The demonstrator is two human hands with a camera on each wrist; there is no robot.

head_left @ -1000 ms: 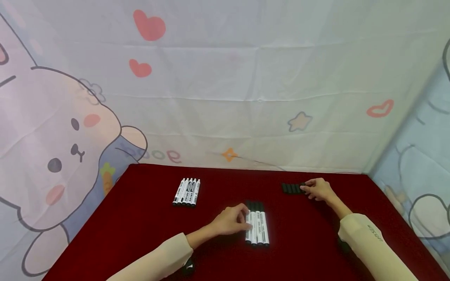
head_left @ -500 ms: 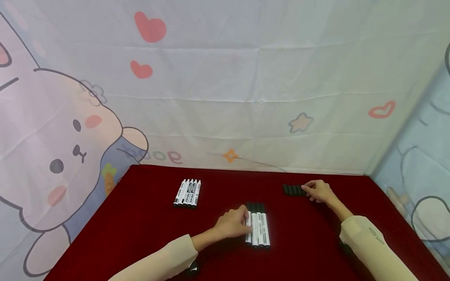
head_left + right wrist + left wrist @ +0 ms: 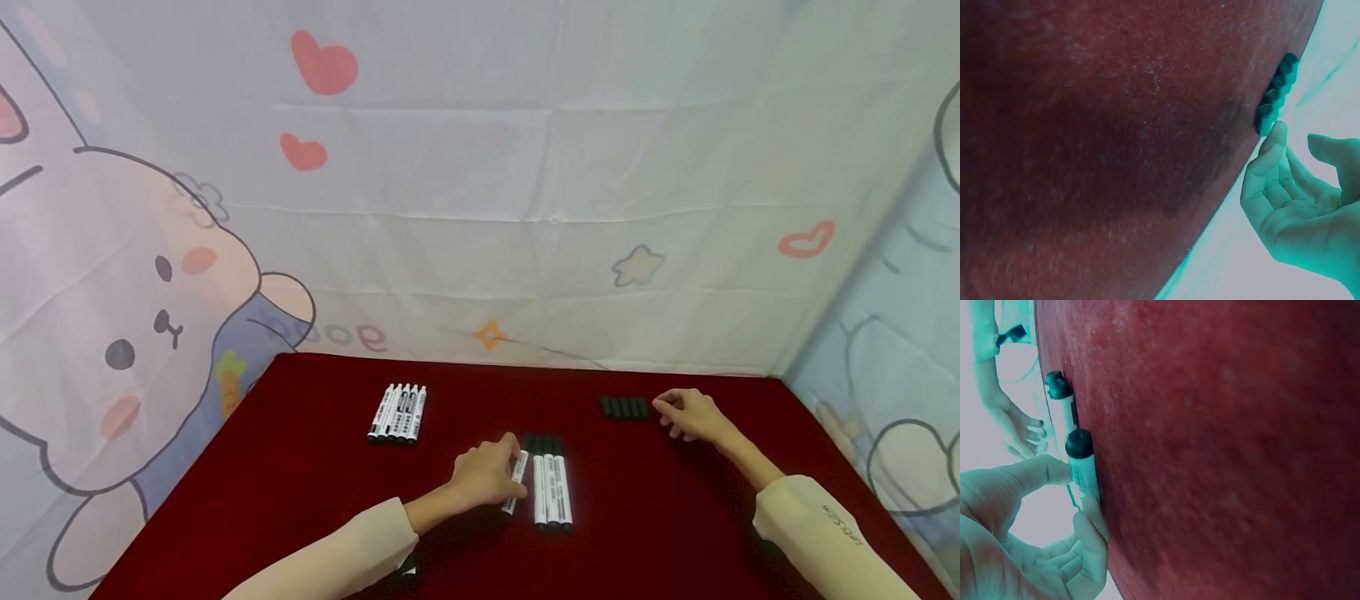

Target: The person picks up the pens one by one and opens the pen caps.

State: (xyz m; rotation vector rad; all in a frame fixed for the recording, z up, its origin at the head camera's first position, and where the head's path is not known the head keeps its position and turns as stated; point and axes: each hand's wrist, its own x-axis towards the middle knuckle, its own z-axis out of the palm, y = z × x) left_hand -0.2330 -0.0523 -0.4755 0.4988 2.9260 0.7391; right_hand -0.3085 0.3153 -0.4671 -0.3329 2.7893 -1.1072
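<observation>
My left hand (image 3: 482, 473) pinches a white marker (image 3: 1085, 472) between thumb and fingers, tilted slightly and a little left of the other markers. Beside it, several white markers (image 3: 553, 492) with dark caps lie in a row on the red cloth. My right hand (image 3: 693, 414) is just right of a row of short black caps (image 3: 624, 407), apart from them. Nothing is between its thumb and loosely bent fingers in the right wrist view. Part of the marker in my left hand is hidden by the fingers.
At the back left, several white markers (image 3: 399, 413) without caps lie side by side with their tips pointing away. A dark red cloth (image 3: 300, 467) covers the table. A printed fabric backdrop (image 3: 450, 167) rises behind its far edge.
My left hand has taken hold of the leftmost marker in the middle row and drawn it left, away from the others. My right hand has moved right, off the end of the cap row.
</observation>
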